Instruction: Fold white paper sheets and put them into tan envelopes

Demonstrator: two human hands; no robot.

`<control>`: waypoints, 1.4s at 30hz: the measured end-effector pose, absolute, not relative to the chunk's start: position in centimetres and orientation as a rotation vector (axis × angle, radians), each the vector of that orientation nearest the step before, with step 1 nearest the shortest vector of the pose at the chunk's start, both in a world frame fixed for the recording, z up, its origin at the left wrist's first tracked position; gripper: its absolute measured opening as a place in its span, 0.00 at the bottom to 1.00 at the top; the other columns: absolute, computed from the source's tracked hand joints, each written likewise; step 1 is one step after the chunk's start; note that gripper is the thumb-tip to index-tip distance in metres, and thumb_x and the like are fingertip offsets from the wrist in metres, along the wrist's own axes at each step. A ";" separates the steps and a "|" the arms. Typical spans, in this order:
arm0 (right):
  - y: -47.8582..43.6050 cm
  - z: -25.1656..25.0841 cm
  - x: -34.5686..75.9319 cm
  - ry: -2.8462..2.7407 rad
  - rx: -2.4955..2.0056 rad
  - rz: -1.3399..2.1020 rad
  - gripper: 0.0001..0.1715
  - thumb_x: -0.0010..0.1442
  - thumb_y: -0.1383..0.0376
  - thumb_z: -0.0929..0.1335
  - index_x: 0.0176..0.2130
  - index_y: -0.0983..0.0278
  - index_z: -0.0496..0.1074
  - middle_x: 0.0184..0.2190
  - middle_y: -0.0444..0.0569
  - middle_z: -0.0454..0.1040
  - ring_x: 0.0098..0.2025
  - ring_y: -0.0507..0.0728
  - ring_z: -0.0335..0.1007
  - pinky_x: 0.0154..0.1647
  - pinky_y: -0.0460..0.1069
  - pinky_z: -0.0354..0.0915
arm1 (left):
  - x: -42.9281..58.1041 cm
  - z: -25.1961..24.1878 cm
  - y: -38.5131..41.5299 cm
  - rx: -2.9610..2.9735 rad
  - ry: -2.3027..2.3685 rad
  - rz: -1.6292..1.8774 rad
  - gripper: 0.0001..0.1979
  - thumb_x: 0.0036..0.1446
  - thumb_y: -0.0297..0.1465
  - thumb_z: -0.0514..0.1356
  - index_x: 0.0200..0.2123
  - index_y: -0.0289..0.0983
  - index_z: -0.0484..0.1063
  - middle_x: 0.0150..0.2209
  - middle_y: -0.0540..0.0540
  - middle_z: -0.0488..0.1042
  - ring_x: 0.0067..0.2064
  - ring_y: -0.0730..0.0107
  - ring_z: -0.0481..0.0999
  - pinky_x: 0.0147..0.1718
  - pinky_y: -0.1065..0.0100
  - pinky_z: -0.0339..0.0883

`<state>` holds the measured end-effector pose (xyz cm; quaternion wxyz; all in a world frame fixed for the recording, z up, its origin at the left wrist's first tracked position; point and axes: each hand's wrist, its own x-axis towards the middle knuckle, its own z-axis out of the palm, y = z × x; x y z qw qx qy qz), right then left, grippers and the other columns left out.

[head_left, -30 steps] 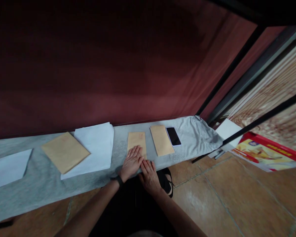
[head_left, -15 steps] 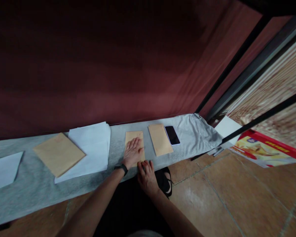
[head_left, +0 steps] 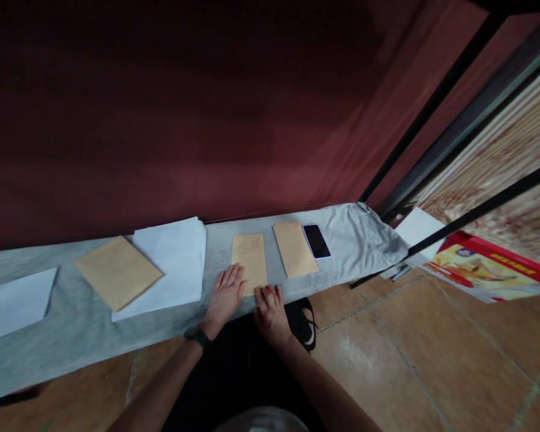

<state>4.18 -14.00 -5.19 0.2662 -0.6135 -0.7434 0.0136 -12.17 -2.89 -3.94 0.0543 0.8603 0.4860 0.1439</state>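
A brown paper envelope (head_left: 251, 258) lies upright before me on the grey cloth, with faint red print near its top right. My left hand (head_left: 224, 298), wearing a dark wristband, rests flat with its fingers stretched over the envelope's lower left edge. At the lower right corner, my right hand (head_left: 271, 312) touches the envelope with slightly bent, parted fingers. To the right lie more brown envelopes (head_left: 296, 249), at least two overlapping, beside a dark-screened phone (head_left: 317, 241).
The grey cloth (head_left: 220, 240) covers a long narrow bench against a dark red wall. Leftward, larger brown envelopes (head_left: 119, 273) lie over white paper sheets (head_left: 180, 258), with another white sheet (head_left: 18, 303) farther left. Black metal bars (head_left: 436, 96) and a red-yellow box (head_left: 486, 267) stand right.
My left hand has slid down and left from the middle of the envelope to its lower left edge, uncovering its face. My right hand stays at the lower right corner.
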 end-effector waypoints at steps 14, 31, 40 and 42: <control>-14.9 -5.4 4.7 -2.006 -1.714 -0.038 0.35 0.65 0.70 0.63 0.69 0.71 0.59 0.63 0.61 0.68 0.69 0.65 0.58 0.72 0.64 0.54 | -14.0 -4.6 -8.2 2.864 1.204 0.507 0.29 0.70 0.39 0.50 0.70 0.36 0.60 0.68 0.39 0.65 0.70 0.58 0.63 0.69 0.53 0.54; -15.5 -6.1 2.4 -2.044 -1.712 -0.079 0.35 0.66 0.71 0.61 0.70 0.73 0.58 0.69 0.61 0.62 0.72 0.62 0.55 0.72 0.61 0.56 | -13.5 -3.6 -10.2 2.698 1.358 0.508 0.26 0.68 0.36 0.51 0.66 0.38 0.66 0.71 0.35 0.58 0.73 0.48 0.55 0.68 0.46 0.55; -15.0 -6.0 2.2 -1.953 -1.755 -0.081 0.32 0.65 0.69 0.63 0.66 0.74 0.65 0.66 0.63 0.67 0.69 0.66 0.61 0.70 0.62 0.58 | -13.2 -2.9 -8.9 2.368 1.595 0.614 0.22 0.68 0.35 0.49 0.58 0.33 0.73 0.61 0.33 0.74 0.63 0.50 0.72 0.63 0.48 0.63; -14.8 -6.0 2.0 -1.945 -1.758 -0.067 0.32 0.64 0.68 0.63 0.65 0.75 0.66 0.66 0.65 0.67 0.68 0.67 0.63 0.69 0.63 0.59 | -12.6 -2.4 -8.1 2.169 1.625 0.688 0.20 0.66 0.33 0.51 0.55 0.35 0.74 0.58 0.35 0.77 0.60 0.52 0.74 0.62 0.49 0.64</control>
